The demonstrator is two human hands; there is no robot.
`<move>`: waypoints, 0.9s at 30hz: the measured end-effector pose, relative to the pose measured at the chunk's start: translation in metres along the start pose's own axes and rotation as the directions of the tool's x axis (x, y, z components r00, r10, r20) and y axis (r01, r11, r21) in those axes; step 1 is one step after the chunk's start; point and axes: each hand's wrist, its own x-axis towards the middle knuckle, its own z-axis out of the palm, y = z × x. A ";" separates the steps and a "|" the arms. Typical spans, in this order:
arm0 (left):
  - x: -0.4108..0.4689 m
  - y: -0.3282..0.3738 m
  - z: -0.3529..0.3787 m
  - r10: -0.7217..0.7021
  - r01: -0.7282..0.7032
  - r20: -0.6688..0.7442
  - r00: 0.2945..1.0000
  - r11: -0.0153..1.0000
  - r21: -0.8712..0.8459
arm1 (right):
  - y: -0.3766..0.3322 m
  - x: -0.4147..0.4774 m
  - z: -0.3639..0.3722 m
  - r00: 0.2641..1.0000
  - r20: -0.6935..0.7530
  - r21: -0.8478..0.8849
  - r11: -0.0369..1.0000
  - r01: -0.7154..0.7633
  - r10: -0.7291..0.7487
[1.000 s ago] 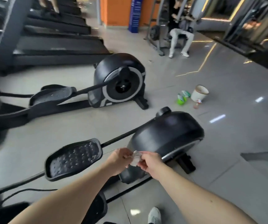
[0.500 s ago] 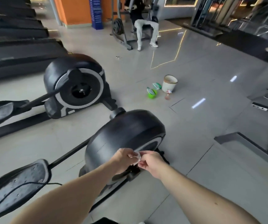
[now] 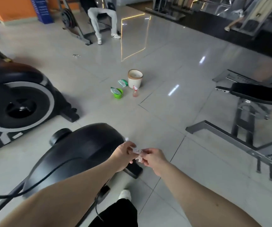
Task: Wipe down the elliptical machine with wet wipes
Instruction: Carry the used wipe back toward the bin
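A small crumpled white wet wipe [image 3: 137, 153] is pinched between my left hand [image 3: 123, 154] and my right hand [image 3: 153, 158], held in the air just right of the black flywheel housing of the elliptical machine [image 3: 82, 151]. The housing fills the lower left, with its foot under my left hand. A green pack of wet wipes [image 3: 122, 82] lies on the floor farther ahead.
On the tiles ahead stand a white bucket [image 3: 135, 78], a green bowl [image 3: 118, 93] and a small spray bottle [image 3: 135, 91]. A second elliptical [image 3: 20, 105] is at left, a weight bench [image 3: 255, 99] at right. A person sits at a machine [image 3: 102, 18] in the back.
The view has swung right and forward: the pedal left the frame, the bench came in at right. Both hands stayed together on the wipe, now beside the housing's right end.
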 end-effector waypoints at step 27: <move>0.508 0.197 0.113 -0.154 0.154 0.005 0.988 0.984 -0.093 | -0.251 0.425 -0.267 0.999 0.046 0.066 0.998 -0.022 0.019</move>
